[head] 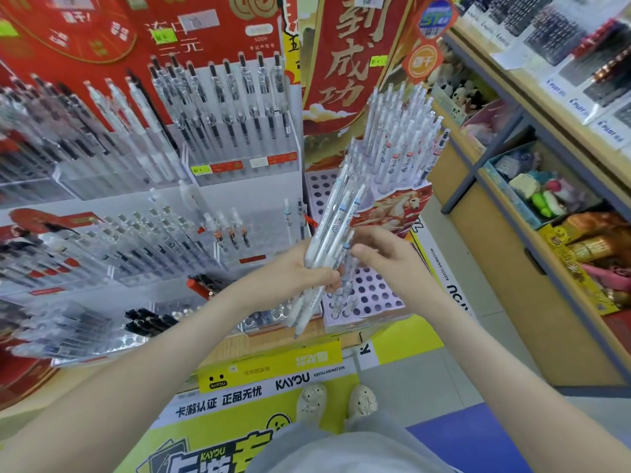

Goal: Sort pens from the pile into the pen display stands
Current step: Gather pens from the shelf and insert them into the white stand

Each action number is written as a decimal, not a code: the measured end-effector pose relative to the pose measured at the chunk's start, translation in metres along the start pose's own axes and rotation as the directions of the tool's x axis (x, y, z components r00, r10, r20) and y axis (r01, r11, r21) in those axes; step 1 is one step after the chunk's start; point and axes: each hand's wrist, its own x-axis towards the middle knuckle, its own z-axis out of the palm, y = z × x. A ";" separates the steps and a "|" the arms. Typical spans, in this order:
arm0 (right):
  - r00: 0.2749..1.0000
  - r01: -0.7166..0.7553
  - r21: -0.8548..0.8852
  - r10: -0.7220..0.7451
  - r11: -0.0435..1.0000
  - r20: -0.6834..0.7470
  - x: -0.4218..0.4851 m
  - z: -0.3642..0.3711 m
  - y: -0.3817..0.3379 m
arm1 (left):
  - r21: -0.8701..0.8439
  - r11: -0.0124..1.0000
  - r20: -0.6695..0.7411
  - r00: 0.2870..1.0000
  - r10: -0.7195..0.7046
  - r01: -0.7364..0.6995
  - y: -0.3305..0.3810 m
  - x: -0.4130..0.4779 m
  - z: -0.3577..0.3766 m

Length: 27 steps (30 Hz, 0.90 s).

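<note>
Your left grip (307,273) clenches the pen bundle (338,227), long axis running 7 to 1 o'clock; your right grip (386,259), nearer the holed stand (375,297) at 5 o'clock, thumbs the bundle, though whether it's pinching a pen can't be told.

Left hand (307,271) clenched, right hand (386,256) pinching.

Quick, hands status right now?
Left hand: grips the bundle of white pens.
Right hand: fingers at the bundle; grip cannot be told.
</note>
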 end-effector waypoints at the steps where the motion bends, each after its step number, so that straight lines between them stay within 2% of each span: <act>1: 1.000 0.003 0.049 -0.004 0.999 0.028 -0.002 0.002 -0.006 | -0.008 1.000 0.009 1.000 0.012 -0.012 0.001 0.001 0.002; 7: 0.996 -0.036 0.233 0.054 0.972 -0.071 -0.004 -0.002 -0.005 | -0.026 0.999 0.025 0.999 0.032 -0.032 0.007 0.006 0.007; 10: 0.991 -0.011 0.423 0.067 0.906 -0.119 -0.006 -0.014 -0.007 | 0.016 0.999 -0.003 1.000 0.031 -0.031 0.009 0.006 0.005; 12: 0.976 0.050 0.498 0.064 0.865 -0.209 -0.006 -0.028 -0.009 | 0.016 0.999 -0.030 0.999 0.029 -0.029 0.008 0.004 0.002; 14: 0.942 0.098 0.416 0.051 0.904 -0.333 -0.007 -0.041 -0.003 | -0.039 0.999 -0.045 0.999 0.014 -0.016 0.005 0.002 -0.001; 16: 0.920 0.059 0.244 0.042 0.968 -0.389 -0.007 -0.045 0.008 | 0.009 1.000 -0.074 0.997 -0.004 0.004 0.005 0.000 -0.004; 21: 0.968 -0.109 -0.069 0.090 0.992 -0.235 -0.005 -0.023 0.038 | 0.045 0.999 -0.142 0.990 -0.021 0.027 0.003 0.001 -0.008; 27: 0.991 -0.100 -0.195 0.079 0.976 -0.113 0.003 -0.015 0.040 | -0.015 1.000 -0.166 0.986 -0.023 0.021 0.000 0.001 -0.008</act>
